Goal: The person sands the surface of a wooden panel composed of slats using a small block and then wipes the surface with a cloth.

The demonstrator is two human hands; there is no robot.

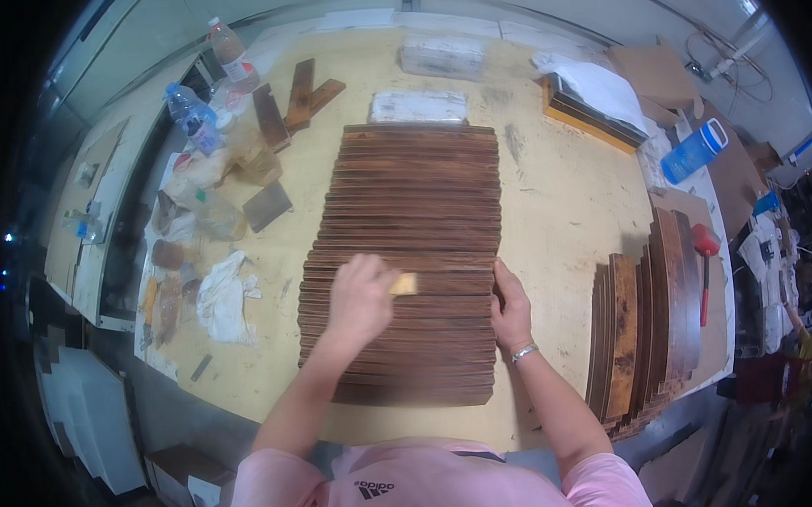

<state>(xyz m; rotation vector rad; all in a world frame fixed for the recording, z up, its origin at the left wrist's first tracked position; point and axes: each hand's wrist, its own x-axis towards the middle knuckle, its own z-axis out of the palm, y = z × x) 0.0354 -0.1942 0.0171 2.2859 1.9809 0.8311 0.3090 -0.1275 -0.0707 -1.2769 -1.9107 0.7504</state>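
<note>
Fingers of left hand closed around small pale block, pressed flat on the row of dark wooden slats. Block positioned on the slats' lower half, near their right ends. Right hand laid against right edge of the slat row, fingers extended and open, gripping nothing; metal bracelet worn at wrist. Slats arranged side by side, overlapped, at centre of pale surface.

Second stack of brown boards set well apart at right edge of surface, beside red-headed mallet. White rag placed left of the slats. Plastic bottles grouped at far left corner. Blue bottle laid on its side at far right. Two white wrapped bundles positioned just beyond the slats' far end.
</note>
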